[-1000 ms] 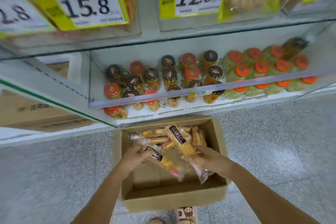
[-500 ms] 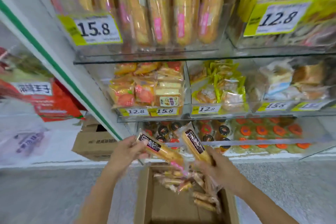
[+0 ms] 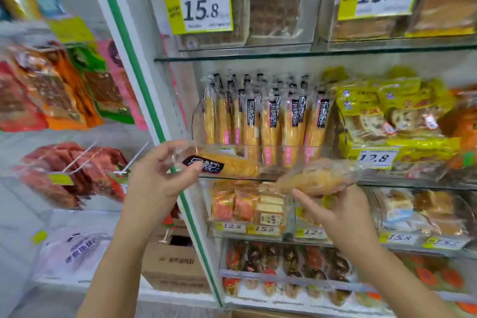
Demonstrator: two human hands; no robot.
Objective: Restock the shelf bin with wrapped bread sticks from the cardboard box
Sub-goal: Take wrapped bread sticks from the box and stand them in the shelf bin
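Golden bread sticks in clear wrap with black labels stand upright in a row [image 3: 263, 121] inside the clear bin [image 3: 198, 121] on a glass shelf [image 3: 426, 184]. Both hands are raised just in front of it. The left hand [image 3: 160, 178] pinches the end of one stick [image 3: 227, 166] between thumb and fingers; it lies nearly level, pointing right. The right hand [image 3: 340, 212] cradles a second stick [image 3: 315, 179] from below, fingers curled round it, forefinger straight. That stick is blurred. A 15.8 price tag [image 3: 204, 8] hangs above.
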